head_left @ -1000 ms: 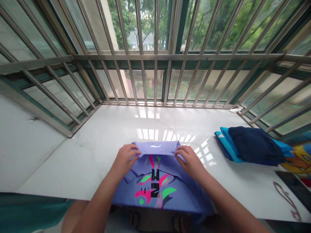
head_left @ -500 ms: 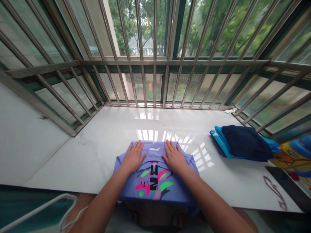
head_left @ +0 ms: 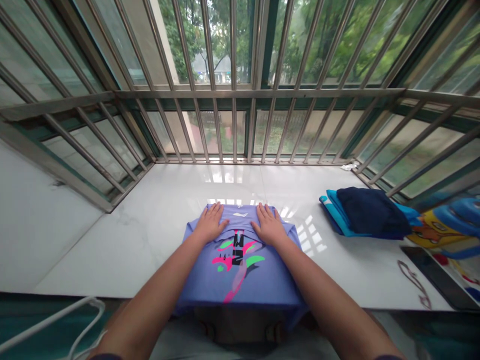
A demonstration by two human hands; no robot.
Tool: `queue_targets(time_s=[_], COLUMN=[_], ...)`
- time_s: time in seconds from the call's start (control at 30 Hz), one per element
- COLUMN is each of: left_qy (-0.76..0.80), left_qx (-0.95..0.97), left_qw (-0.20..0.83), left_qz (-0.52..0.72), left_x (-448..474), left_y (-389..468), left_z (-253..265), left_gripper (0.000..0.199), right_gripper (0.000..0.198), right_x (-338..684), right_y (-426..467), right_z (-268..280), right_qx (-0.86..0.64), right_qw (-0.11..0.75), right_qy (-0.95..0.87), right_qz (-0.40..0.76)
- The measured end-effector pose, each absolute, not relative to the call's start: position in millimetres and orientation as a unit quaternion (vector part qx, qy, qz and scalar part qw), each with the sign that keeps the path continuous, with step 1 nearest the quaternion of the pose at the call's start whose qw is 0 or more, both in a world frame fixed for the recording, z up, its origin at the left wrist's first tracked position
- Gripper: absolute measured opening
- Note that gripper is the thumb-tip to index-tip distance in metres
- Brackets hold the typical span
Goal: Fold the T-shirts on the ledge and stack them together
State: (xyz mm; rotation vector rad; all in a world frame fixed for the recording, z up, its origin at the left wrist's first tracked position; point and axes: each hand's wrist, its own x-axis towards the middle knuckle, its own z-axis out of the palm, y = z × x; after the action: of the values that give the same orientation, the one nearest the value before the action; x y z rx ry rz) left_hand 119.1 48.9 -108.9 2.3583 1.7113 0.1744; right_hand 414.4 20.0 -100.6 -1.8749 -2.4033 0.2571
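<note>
A purple T-shirt (head_left: pixel 210 280) with a pink, green and black print lies on the white ledge, its lower part hanging over the front edge. My left hand (head_left: pixel 210 224) rests flat on the shirt's upper left, fingers stretched toward the window. On the upper right of the shirt lies my right hand (head_left: pixel 269 225), also flat with its thumb apart. Between the hands, a fold of cloth crosses the shirt below a small white logo.
Folded dark blue and light blue clothes (head_left: pixel 371 212) are stacked on the white ledge (head_left: pixel 123 250) at right. Beside them are a colourful cartoon-patterned item (head_left: pixel 450 225), a dark phone-like slab (head_left: pixel 438 277) and eyeglasses (head_left: pixel 414 282). Metal bars (head_left: pixel 240 93) enclose the ledge. A white hanger-like frame (head_left: pixel 48 322) is lower left.
Both hands have slid forward with the shirt, away from me toward the window. More of the shirt's printed front now lies on the ledge.
</note>
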Motion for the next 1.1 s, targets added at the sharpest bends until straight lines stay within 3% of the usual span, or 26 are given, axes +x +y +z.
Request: queue_targets(time_s=[0.27,0.47,0.63,0.8,0.87,0.97,1.1], left_qy=[0.633,0.648,0.626,0.547,0.529,0.537,0.548], left_qx=[0.762,0.739,0.747,0.776,0.797,0.814,0.814], left_qw=[0.126,0.17,0.16,0.102,0.111,0.12,0.079], left_qz=[0.055,0.069,0.155,0.296,0.27,0.189,0.176], left_x=[94,89,79,39,25,16,23], left_y=[112,130,100,-12,-68,-134,-159], left_z=[-72,-54,-21,-33,-59,-96,-109], left_gripper=[0.058,0.009,0.013,0.017,0.019,0.026,0.033], right_gripper=[0.061,0.021,0.024,0.019,0.021,0.04,0.049], right_x=[452,458,465,486,490,489,472], right_y=[67,93,67,-43,-97,-161,-191], right_z=[-61,-43,-11,-22,-46,-85,-109], right_qx=[-0.7,-0.682,-0.678,-0.59,-0.531,-0.496,-0.532], right_qw=[0.03,0.013,0.087,0.201,0.191,0.135,0.129], right_qy=[-0.707,-0.717,-0.72,-0.778,-0.821,-0.854,-0.836], right_qz=[0.101,0.142,0.119,0.084,0.088,0.082,0.018])
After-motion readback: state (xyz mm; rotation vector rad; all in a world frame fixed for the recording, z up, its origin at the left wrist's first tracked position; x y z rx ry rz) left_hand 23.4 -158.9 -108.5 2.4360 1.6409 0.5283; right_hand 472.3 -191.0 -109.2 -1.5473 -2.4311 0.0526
